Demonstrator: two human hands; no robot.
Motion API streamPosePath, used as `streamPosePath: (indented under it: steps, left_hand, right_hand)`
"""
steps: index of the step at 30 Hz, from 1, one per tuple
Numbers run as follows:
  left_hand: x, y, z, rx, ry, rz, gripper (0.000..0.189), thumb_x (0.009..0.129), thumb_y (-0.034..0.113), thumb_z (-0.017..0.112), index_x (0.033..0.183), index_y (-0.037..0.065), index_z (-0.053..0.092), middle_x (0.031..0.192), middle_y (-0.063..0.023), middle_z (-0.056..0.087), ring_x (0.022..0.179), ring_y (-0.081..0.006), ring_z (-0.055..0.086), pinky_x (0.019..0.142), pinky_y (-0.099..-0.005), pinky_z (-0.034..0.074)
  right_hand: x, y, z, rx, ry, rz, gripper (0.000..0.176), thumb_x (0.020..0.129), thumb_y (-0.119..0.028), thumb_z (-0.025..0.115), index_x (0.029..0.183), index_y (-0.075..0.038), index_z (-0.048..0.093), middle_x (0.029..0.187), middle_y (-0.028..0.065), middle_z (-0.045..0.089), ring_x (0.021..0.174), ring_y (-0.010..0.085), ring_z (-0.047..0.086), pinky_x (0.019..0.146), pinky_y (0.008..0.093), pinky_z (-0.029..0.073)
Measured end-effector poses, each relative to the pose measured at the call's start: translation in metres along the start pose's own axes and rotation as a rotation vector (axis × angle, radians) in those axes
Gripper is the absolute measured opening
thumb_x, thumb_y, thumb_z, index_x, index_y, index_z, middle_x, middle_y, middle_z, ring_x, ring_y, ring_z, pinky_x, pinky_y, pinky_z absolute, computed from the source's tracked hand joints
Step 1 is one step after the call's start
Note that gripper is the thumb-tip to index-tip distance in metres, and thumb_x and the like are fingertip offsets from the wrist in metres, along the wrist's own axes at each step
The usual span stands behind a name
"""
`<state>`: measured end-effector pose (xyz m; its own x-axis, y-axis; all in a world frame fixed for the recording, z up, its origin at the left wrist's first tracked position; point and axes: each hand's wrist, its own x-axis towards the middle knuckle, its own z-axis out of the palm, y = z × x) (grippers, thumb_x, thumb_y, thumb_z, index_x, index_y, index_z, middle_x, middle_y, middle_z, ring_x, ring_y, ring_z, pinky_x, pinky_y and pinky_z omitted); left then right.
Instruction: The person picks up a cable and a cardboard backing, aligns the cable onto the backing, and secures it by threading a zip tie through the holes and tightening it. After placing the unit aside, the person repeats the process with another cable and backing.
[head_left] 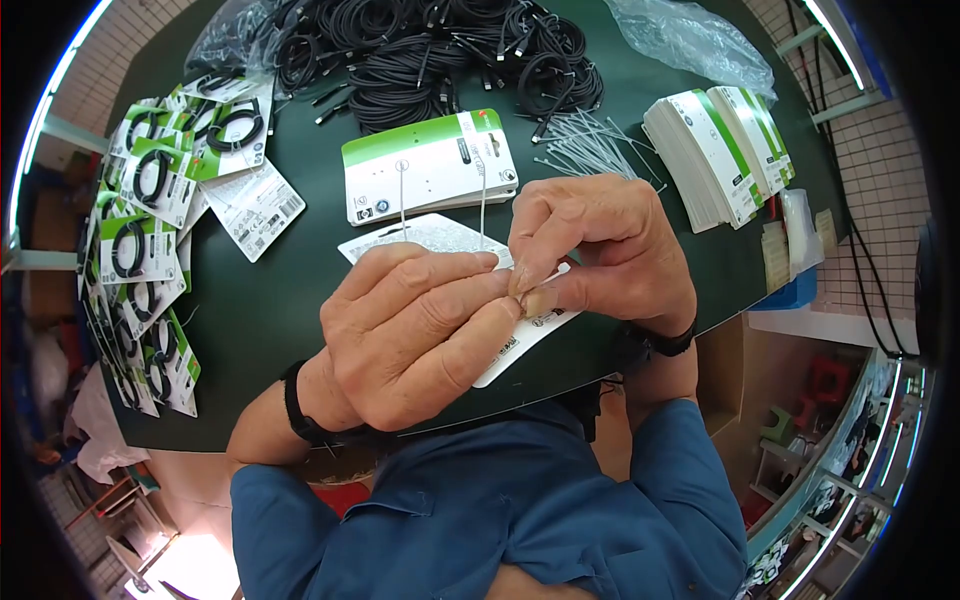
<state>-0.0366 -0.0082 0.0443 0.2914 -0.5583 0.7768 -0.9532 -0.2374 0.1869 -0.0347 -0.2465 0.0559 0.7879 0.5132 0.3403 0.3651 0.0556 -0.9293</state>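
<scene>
head view, left hand (410, 335): centre of the frame, fingers curled shut around the white card (515, 350), knuckles up.
head view, right hand (600, 255): right of centre, thumb and forefinger pinched tight at the card's edge, touching the left hand's fingertips; what sits in the pinch is too small to tell.
white card: held above the near edge of the counter (270, 320), a thin tie (482, 205) rising from it.
around it: a stack of green-and-white cards (430, 165) just above the hands, black cables (440, 50) heaped at the top, loose ties (585, 140) upper right, more card stacks (715, 150) far right, packed cards (150, 190) down the left.
doing it well, as i judge: keep the card flat in the left hand, pinch close to the hole, and pull the tie straight so the card does not crease.
</scene>
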Motion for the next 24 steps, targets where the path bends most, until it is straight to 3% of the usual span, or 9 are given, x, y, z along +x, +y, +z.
streamPosePath:
  steps: [3,5,7,8,9,10,12,15,24]
  left_hand:
    - [-0.006,0.001,0.007,-0.162,0.075,-0.062,0.021,0.083,0.005,0.074,0.104,0.004,0.072,0.096,-0.0123,0.076,0.087,-0.0278,0.076,0.075,-0.029,0.058]
    - [-0.008,0.0,0.006,-0.338,0.083,-0.285,0.019,0.091,0.006,0.073,0.11,0.001,0.072,0.098,-0.0126,0.077,0.087,-0.0248,0.076,0.078,-0.029,0.059]
    - [-0.01,-0.002,0.006,-0.419,0.093,-0.399,0.019,0.095,0.007,0.072,0.112,0.0,0.072,0.099,-0.0128,0.077,0.087,-0.0233,0.076,0.079,-0.029,0.059]
    - [-0.01,-0.006,0.008,-0.548,0.166,-0.567,0.02,0.099,0.01,0.069,0.116,-0.001,0.071,0.101,-0.0127,0.077,0.089,-0.0212,0.075,0.081,-0.029,0.059]
    - [-0.011,-0.01,0.011,-0.677,0.243,-0.735,0.023,0.103,0.012,0.067,0.12,-0.002,0.071,0.104,-0.0126,0.077,0.09,-0.0191,0.075,0.083,-0.0291,0.059]
    - [-0.012,-0.014,0.014,-0.806,0.321,-0.901,0.026,0.106,0.015,0.064,0.124,-0.003,0.07,0.106,-0.0125,0.077,0.092,-0.0169,0.074,0.084,-0.0291,0.059]
    - [-0.012,-0.023,0.022,-0.88,0.37,-0.935,0.028,0.107,0.016,0.063,0.127,-0.003,0.069,0.108,-0.0115,0.077,0.095,-0.015,0.073,0.086,-0.0285,0.059]
    - [-0.011,-0.03,0.03,-1.039,0.46,-1.003,0.033,0.11,0.019,0.06,0.133,-0.003,0.067,0.112,-0.0097,0.076,0.099,-0.011,0.07,0.089,-0.0273,0.058]
    - [-0.021,-0.032,0.038,-1.098,0.424,-1.074,0.033,0.11,0.019,0.06,0.131,-0.003,0.069,0.111,-0.0089,0.076,0.097,-0.0096,0.067,0.087,-0.0255,0.056]
  right_hand:
    - [-0.002,-0.001,0.003,0.22,0.092,0.092,0.022,0.075,-0.004,0.089,0.092,0.0,0.075,0.085,0.0089,0.069,0.082,0.0169,0.063,0.067,0.0268,0.046]
    - [-0.001,0.0,0.005,0.331,0.131,0.137,0.025,0.075,-0.006,0.09,0.094,0.001,0.074,0.086,0.0096,0.068,0.084,0.0175,0.063,0.069,0.0274,0.047]
    - [-0.002,0.007,0.008,0.269,0.427,-0.049,0.026,0.078,-0.003,0.087,0.101,0.0,0.074,0.092,0.0096,0.069,0.083,0.0168,0.064,0.068,0.0263,0.048]
    - [-0.001,0.011,0.008,0.236,0.573,-0.144,0.027,0.08,-0.002,0.085,0.104,0.0,0.075,0.095,0.0096,0.069,0.082,0.0164,0.064,0.068,0.0258,0.049]
    - [0.0,0.015,0.008,0.239,0.565,-0.144,0.027,0.08,-0.002,0.085,0.104,0.0,0.075,0.095,0.0096,0.069,0.082,0.0164,0.064,0.068,0.0258,0.049]
    - [0.0,0.02,0.006,-0.032,0.535,-0.239,0.03,0.078,-0.002,0.086,0.105,-0.001,0.074,0.097,0.0094,0.069,0.084,0.0177,0.063,0.07,0.0272,0.049]
    - [0.0,0.027,0.003,-0.575,0.458,-0.422,0.036,0.074,-0.003,0.089,0.106,-0.003,0.073,0.102,0.0089,0.067,0.087,0.0204,0.061,0.073,0.0299,0.05]
    - [0.007,0.034,0.015,-0.908,0.324,-0.48,0.039,0.069,0.001,0.087,0.105,-0.01,0.076,0.099,0.005,0.066,0.085,0.0216,0.06,0.072,0.03,0.051]
    - [0.008,0.046,0.038,-1.069,0.308,-0.459,0.041,0.06,0.0,0.083,0.098,-0.015,0.08,0.093,-0.0002,0.064,0.084,0.0215,0.059,0.067,0.0319,0.05]
